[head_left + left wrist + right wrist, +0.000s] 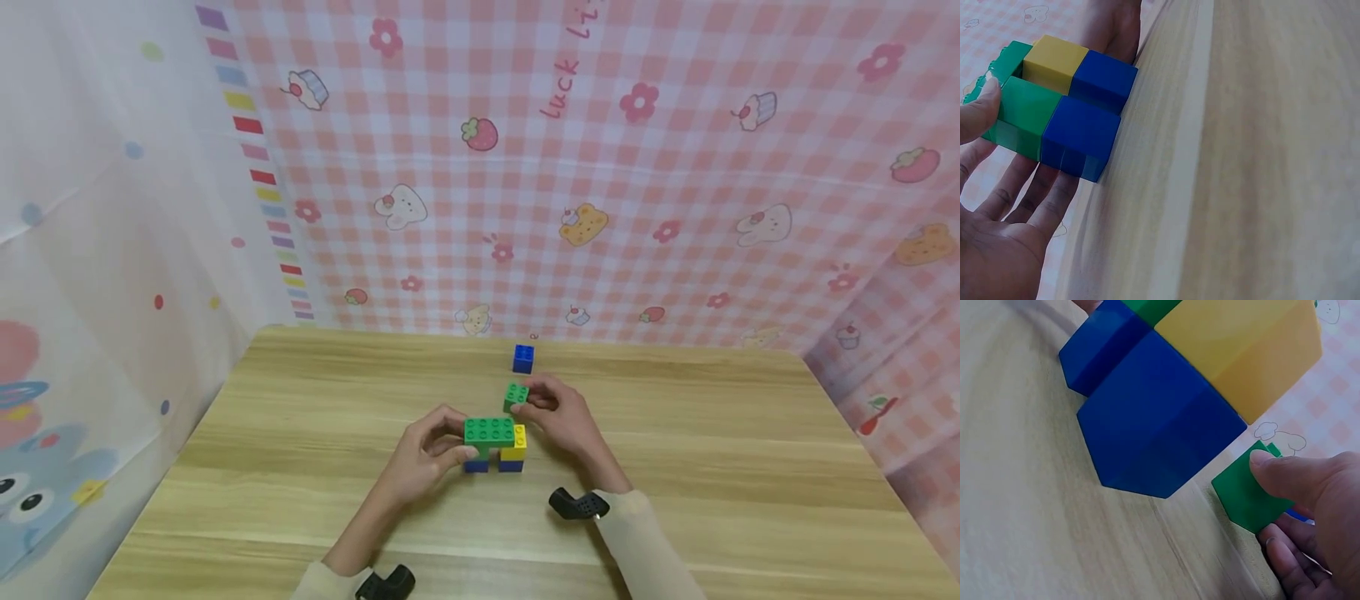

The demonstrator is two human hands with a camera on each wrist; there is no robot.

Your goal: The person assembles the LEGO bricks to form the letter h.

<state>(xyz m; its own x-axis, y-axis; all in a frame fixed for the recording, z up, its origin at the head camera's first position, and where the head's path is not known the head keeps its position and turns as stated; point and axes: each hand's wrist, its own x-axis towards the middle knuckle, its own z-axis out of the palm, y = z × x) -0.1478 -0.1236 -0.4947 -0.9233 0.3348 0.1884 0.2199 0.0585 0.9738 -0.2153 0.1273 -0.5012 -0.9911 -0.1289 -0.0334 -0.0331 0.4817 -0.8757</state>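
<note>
My left hand grips a small structure of toy building bricks at its left side, thumb in front and fingers behind. Across its top lies a long green brick. Under that stand two columns: a green brick on a blue brick, and a yellow brick on another blue brick. Just behind and right of the structure, my right hand pinches a small square green brick between thumb and fingers, its studs facing up.
A single blue brick sits farther back, near the table's rear edge. The wooden table meets a pink checked cloth at the back. Black wrist devices are worn on both forearms.
</note>
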